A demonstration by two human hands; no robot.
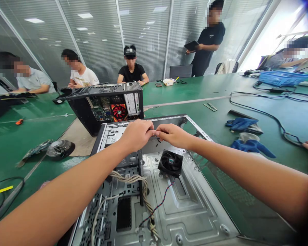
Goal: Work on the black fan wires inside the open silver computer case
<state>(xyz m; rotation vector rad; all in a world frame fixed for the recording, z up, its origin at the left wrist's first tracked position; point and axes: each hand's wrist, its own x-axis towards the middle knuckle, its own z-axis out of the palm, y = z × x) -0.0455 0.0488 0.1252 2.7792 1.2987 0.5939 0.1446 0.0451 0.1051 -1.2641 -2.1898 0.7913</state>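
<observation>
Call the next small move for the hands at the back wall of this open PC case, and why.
Probably drop the right hand to the loose black fan and steady it. Both it and the left hand meet fingertip to fingertip at the case's rear wall; what they pinch is too small to tell. The fan lies unfixed just below them, its wire trailing.

Green tables (195, 89), glass partition walls (143, 34) with blinds, ceiling light panels (85, 15), bright window (284, 27) at right.

Blue gloves (242, 123), second computer (106, 106)
</observation>
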